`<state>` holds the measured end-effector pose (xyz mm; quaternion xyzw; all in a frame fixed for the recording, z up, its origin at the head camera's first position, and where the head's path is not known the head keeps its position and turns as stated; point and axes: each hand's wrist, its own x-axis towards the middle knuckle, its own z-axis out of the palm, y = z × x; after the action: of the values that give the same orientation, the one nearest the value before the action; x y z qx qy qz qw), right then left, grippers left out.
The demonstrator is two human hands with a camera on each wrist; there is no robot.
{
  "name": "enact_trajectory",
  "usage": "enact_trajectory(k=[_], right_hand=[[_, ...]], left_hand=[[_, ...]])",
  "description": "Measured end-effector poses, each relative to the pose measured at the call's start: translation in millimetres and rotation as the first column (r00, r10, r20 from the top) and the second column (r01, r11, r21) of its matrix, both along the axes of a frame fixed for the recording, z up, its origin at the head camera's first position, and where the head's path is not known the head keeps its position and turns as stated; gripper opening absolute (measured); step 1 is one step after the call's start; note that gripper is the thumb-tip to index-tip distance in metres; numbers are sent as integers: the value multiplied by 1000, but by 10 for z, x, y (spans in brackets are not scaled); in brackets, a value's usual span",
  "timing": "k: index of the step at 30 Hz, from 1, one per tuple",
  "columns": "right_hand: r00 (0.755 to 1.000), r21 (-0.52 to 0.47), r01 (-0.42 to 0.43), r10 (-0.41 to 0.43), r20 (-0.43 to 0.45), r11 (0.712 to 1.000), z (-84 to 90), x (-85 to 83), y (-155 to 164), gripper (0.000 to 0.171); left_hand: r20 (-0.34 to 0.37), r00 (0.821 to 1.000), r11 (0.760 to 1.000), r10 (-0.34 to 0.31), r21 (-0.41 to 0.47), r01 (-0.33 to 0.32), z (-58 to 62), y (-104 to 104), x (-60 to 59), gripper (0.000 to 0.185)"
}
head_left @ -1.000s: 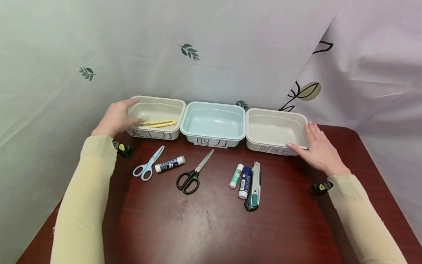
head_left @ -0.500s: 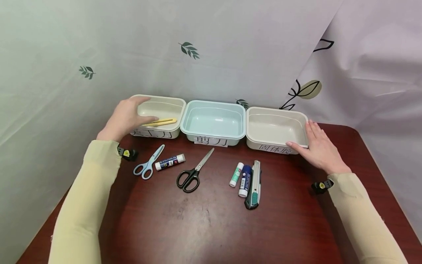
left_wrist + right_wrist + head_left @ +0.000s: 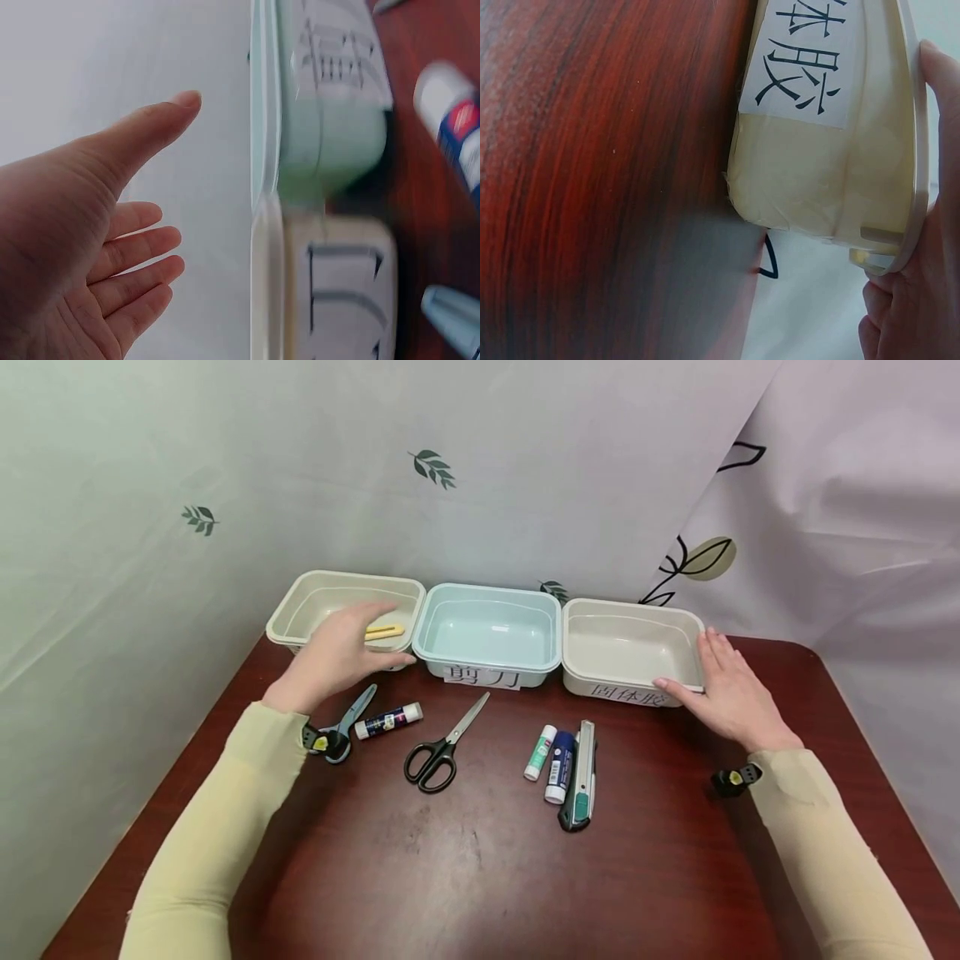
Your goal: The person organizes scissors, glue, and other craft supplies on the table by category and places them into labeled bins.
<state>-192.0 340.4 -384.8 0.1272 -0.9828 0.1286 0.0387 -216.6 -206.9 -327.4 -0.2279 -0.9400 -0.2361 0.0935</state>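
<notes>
Now the left hand (image 3: 337, 656) hovers with fingers loose and apart, holding nothing, over the near rim of the left cream bin (image 3: 300, 610), where a yellow cutter (image 3: 385, 631) lies. Just near it on the table (image 3: 480, 860) lie the blue scissors (image 3: 352, 714) — light, stiff, probably best taken at the handle loops. The right hand (image 3: 731, 693) rests flat against the right cream bin (image 3: 633, 647). Open room lies nearer on the table.

Soft, even light is filling the scene, casting faint shadows under the arms on the table (image 3: 480, 860), which is showing mild glare. The head view is bending at its edges. The left wrist view is smearing with blur; the right is softening nearby.
</notes>
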Motion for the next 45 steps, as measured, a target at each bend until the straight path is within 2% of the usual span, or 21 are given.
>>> enact_trajectory(k=[3, 13, 21, 27, 34, 37, 39, 43, 45], right_hand=[[1000, -1, 2, -2, 2, 1000, 2, -12, 8, 103], [1000, -12, -1, 1, 2, 1000, 22, -24, 3, 103], [1000, -9, 4, -4, 8, 1000, 23, -34, 5, 103], [1000, -3, 7, -7, 14, 1000, 40, -29, 3, 103], [1000, -7, 11, -11, 16, 1000, 39, -18, 3, 103], [1000, -7, 9, -9, 16, 1000, 29, -18, 3, 103], [1000, -6, 8, -8, 18, 1000, 23, -18, 2, 103], [1000, -9, 8, -8, 19, 1000, 15, -17, -1, 104], [1000, -10, 7, -6, 18, 1000, 16, -17, -4, 104]], left_hand=[[18, 999, 999, -31, 22, 31, -21, 142, 80, 80], [0, 994, 994, -109, 19, 109, -139, 570, 296, 82], [15, 978, 978, -206, 13, 206, -271, 945, 482, 81], [28, 960, 961, -277, -2, 278, -390, 1178, 642, 81], [59, 919, 921, -389, 34, 388, -511, 1465, 864, 82], [45, 892, 893, -450, 36, 449, -582, 1591, 995, 83], [34, 867, 868, -497, 30, 496, -633, 1670, 1087, 83], [33, 829, 830, -558, 33, 557, -706, 1800, 1263, 85], [35, 816, 816, -577, 45, 576, -733, 1853, 1330, 86]])
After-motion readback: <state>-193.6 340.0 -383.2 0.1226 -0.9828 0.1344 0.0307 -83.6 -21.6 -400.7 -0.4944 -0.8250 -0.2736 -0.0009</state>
